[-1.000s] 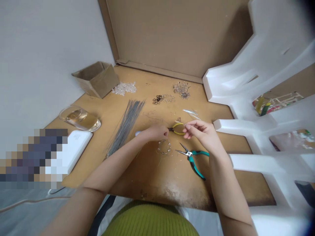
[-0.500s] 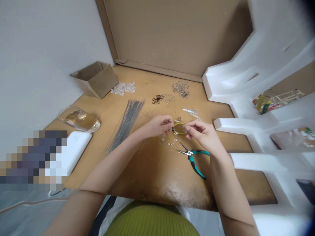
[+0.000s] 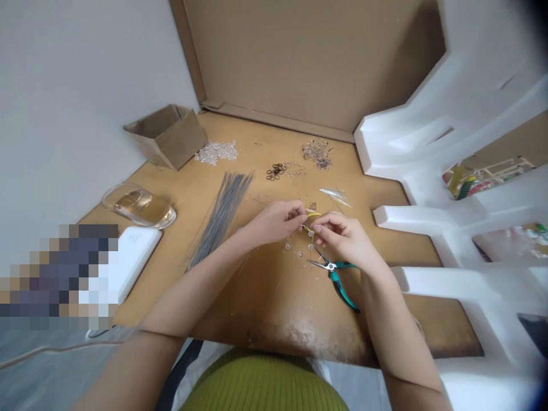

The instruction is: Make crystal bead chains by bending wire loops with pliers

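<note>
My left hand pinches one end of a thin wire strung with several clear beads; the strand hangs in a loop below my fingers. Close beside it, my right hand has its thumb and forefinger closed on the same strand near a bead. Behind the fingertips a yellow ring-shaped thing shows in part, mostly hidden by my right hand. Just below my right hand, long-nose pliers with teal handles lie on the table, jaws apart.
Grey wires lie bundled left of centre. Clear beads are heaped beside a cardboard box. Black rings, a wire-and-bead pile and silvery pins lie farther back. A glass of liquid stands left; white foam borders the right.
My right hand has moved left, closing the gap to my left hand. The yellow ring is now more covered, and the beaded strand has shifted slightly right and down.
</note>
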A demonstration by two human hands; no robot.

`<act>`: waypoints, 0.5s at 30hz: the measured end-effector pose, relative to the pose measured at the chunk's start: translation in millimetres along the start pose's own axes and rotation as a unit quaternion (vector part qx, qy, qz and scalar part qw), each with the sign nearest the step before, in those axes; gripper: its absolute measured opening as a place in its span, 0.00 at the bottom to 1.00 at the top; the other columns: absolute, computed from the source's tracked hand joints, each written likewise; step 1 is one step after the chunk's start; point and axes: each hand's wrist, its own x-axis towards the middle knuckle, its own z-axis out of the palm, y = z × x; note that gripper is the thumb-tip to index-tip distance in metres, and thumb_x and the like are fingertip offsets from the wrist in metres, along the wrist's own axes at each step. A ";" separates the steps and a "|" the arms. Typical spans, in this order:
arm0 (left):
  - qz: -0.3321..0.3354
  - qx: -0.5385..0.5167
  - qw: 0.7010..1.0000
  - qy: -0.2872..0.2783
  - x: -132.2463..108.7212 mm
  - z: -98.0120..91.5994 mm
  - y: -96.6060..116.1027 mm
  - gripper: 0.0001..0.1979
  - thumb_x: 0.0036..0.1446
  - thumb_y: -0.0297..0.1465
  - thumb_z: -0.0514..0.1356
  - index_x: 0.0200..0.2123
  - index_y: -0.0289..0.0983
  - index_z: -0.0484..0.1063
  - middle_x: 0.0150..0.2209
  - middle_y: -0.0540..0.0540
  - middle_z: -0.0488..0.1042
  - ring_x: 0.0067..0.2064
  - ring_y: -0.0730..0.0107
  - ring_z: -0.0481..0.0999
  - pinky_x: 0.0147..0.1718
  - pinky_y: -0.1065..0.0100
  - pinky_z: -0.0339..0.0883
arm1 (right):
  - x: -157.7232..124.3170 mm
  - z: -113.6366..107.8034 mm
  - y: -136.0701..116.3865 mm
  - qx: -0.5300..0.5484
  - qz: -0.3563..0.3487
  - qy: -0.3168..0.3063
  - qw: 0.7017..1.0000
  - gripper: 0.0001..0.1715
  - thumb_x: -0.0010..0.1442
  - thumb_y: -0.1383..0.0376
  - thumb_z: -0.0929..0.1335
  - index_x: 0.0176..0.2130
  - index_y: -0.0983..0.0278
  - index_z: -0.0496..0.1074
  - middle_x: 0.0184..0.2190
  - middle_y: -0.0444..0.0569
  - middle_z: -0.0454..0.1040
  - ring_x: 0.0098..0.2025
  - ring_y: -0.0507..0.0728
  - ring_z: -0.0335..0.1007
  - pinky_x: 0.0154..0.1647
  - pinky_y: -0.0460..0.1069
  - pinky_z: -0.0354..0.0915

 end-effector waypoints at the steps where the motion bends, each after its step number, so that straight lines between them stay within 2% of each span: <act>1: 0.001 0.005 1.000 0.002 -0.4 -0.1 0.6 0.11 0.58 0.37 0.53 0.29 0.36 0.66 0.23 0.51 0.71 0.24 0.77 0.68 0.24 0.75 0.59 | 0.0 0.1 0.4 0.000 0.005 -0.006 1.000 0.14 0.54 0.55 0.69 0.31 0.65 0.72 0.23 0.45 0.70 0.24 0.50 0.68 0.28 0.48 0.65; 6: 0.009 0.017 1.000 -0.003 -2.5 -0.8 5.7 0.11 0.58 0.36 0.53 0.29 0.36 0.67 0.22 0.53 0.69 0.24 0.77 0.67 0.24 0.75 0.58 | -0.8 -3.2 0.6 0.041 0.016 -0.024 0.999 0.13 0.56 0.56 0.68 0.32 0.65 0.71 0.18 0.42 0.68 0.21 0.50 0.65 0.26 0.47 0.64; 15: 0.029 -0.043 0.997 -0.061 -2.3 -1.6 8.4 0.13 0.58 0.38 0.53 0.32 0.34 0.70 0.25 0.51 0.70 0.26 0.77 0.68 0.27 0.74 0.61 | -0.2 -11.4 -1.0 0.121 0.031 -0.003 0.992 0.12 0.53 0.58 0.70 0.30 0.64 0.71 0.21 0.41 0.70 0.18 0.47 0.65 0.23 0.46 0.64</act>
